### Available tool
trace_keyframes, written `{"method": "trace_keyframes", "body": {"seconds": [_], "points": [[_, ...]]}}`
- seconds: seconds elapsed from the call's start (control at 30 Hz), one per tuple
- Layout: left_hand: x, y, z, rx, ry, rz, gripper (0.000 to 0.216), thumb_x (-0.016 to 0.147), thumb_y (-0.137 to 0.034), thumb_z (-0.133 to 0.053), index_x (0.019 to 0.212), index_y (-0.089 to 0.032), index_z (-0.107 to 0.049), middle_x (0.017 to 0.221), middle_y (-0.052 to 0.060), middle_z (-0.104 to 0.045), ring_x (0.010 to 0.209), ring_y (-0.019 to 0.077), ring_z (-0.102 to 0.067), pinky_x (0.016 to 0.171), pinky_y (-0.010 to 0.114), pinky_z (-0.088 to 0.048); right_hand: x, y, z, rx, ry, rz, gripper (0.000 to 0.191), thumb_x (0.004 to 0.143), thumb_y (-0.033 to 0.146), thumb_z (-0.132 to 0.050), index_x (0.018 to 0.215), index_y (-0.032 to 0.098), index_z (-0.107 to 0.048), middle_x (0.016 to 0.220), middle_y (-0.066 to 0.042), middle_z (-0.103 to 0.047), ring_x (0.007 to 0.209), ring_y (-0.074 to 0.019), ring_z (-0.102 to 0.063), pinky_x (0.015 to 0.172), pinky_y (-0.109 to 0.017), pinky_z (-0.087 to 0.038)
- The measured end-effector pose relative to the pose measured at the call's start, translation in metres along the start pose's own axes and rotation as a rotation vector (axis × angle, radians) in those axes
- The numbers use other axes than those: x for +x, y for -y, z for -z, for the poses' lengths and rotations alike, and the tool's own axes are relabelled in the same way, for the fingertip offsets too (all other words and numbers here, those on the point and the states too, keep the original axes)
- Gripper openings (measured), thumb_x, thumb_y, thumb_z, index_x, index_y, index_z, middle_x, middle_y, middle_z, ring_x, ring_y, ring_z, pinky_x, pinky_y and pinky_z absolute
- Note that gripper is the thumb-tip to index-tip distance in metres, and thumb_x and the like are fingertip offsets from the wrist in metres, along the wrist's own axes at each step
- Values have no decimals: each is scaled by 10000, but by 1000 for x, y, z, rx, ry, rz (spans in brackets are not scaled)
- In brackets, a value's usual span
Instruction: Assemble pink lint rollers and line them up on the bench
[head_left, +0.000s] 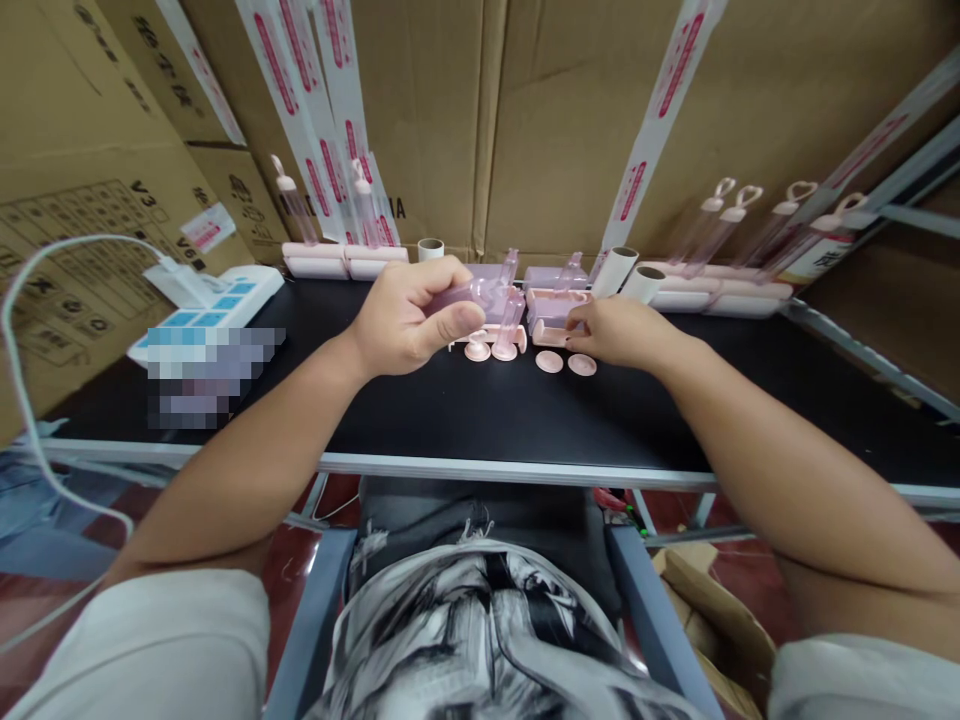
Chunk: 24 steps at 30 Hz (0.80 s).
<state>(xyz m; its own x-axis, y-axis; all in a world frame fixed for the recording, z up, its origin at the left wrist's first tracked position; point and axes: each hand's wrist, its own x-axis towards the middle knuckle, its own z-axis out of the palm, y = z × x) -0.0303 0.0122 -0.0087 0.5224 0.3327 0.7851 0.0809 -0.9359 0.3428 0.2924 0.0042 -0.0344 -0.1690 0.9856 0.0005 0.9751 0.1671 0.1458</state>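
Observation:
My left hand (411, 318) is closed around a translucent purple plastic piece (486, 290), held above the table with its thumb along the side. Below it stands a small clear pink tube on a round pink base (505, 350), beside another round pink piece (477, 348). My right hand (628, 330) has its fingertips bent onto the right end of a pink trough-shaped piece (553, 334); its grip is partly hidden. Just in front of those fingers lie two flat pink discs, a left disc (549, 362) and a right disc (583, 365). Purple blocks (555, 277) sit behind.
White hollow tubes (616, 270) stand near my right hand. Pink-lidded clear tubes with loop tops (709, 215) stand in pink-and-white holders (750, 295) at back right, others at back left. A white power strip (214, 310) lies left. Cardboard (555, 130) walls the black table (450, 420).

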Motion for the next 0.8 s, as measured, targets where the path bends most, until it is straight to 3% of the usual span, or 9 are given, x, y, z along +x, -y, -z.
{"method": "trace_keyframes", "body": {"seconds": [0.13,0.37,0.5,0.6,0.8], "points": [[0,-1,0,2,9,37,595,961,-790,-659,813,-214,-633,636,-25,-535,541,111,-430,521,293,-335,0,0,-1,6,-10,34,293,999,318,-621,1154,193,-836,1081,-140,-847,957,-301,-751,767,-352,-452],[-1,0,-1,-10,6,16,553,981,-737,-675,823,-208,-642,659,-24,-539,549,106,-435,525,296,-336,-3,-4,2,179,74,232,289,984,182,-519,999,179,-808,979,-82,-834,839,-216,-705,766,-307,-461],[-1,0,-1,-25,-2,-11,497,999,-668,-685,822,-206,-642,647,-31,-532,534,98,-429,508,287,-324,-6,-5,4,259,175,202,170,933,284,-657,1019,193,-771,918,-50,-812,784,-205,-690,702,-299,-438],[0,0,-2,-8,-3,-19,504,1006,-668,-671,817,-201,-645,639,-33,-533,527,95,-421,502,285,-326,-7,-3,3,275,215,170,271,886,389,-768,1084,205,-752,906,-39,-805,781,-210,-699,682,-296,-425],[0,-2,-2,-26,4,-32,486,1007,-654,-692,833,-202,-647,641,-33,-546,530,93,-439,497,272,-327,-3,0,-1,196,163,155,167,936,362,-737,996,208,-718,870,-39,-791,765,-197,-674,662,-288,-402]]}}
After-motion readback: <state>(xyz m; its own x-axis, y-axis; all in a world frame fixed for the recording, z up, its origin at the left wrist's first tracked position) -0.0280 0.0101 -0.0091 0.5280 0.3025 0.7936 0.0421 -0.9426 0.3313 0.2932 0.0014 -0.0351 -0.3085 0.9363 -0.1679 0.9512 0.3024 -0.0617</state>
